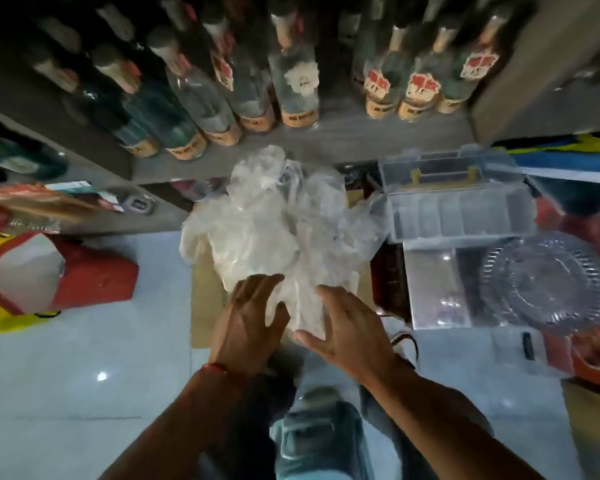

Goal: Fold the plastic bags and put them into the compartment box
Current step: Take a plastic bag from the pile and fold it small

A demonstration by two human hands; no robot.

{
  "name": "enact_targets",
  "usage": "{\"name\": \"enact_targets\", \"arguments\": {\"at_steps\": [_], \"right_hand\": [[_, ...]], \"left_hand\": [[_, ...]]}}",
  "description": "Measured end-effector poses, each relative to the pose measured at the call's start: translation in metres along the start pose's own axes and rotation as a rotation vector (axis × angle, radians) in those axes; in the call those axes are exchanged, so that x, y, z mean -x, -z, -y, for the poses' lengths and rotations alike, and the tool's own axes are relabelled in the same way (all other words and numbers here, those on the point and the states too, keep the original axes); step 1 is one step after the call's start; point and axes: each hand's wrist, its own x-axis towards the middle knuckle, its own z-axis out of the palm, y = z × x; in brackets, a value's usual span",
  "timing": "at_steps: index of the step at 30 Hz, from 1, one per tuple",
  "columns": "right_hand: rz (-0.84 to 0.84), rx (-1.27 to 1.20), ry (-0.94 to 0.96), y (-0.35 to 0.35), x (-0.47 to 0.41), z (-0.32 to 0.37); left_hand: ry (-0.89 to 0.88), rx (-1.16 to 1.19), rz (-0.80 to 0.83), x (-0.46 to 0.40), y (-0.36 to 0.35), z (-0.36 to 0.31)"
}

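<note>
At the far left of the frame a red and white cap (54, 271) is lying on the pale floor (84, 358), well clear of our work. Moving toward the centre, we are laying our left hand (248, 320) flat, fingers straight and spread, on the near edge of the plastic bags (278, 223), a crumpled clear heap on cardboard. Just right of it, our right hand (347, 327) is hovering with fingers apart, gripping nothing. We should be pressing the air out and smoothing one bag before creasing. At the upper right the compartment box (461, 211) is standing open, beside a glass dish (544, 282).
</note>
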Motion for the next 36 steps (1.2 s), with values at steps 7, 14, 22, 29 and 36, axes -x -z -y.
{"name": "enact_targets", "arguments": {"at_steps": [7, 14, 22, 29, 36], "right_hand": [[-0.259, -0.455, 0.106, -0.066, -0.021, -0.047], [-0.444, -0.594, 0.21, -0.075, -0.028, -0.049], [-0.514, -0.457, 0.275, -0.07, 0.015, -0.015], [-0.368, -0.574, 0.298, -0.048, 0.059, -0.014], [-0.243, -0.661, 0.263, -0.051, 0.034, -0.016]], "left_hand": [[-0.529, -0.231, -0.001, -0.023, -0.038, 0.056], [-0.742, -0.217, -0.276, -0.013, -0.068, 0.069], [-0.419, 0.238, -0.452, 0.051, -0.091, 0.064], [-0.278, 0.63, -0.463, 0.082, -0.071, 0.062], [-0.236, 0.773, -0.458, 0.056, -0.066, 0.069]]}}
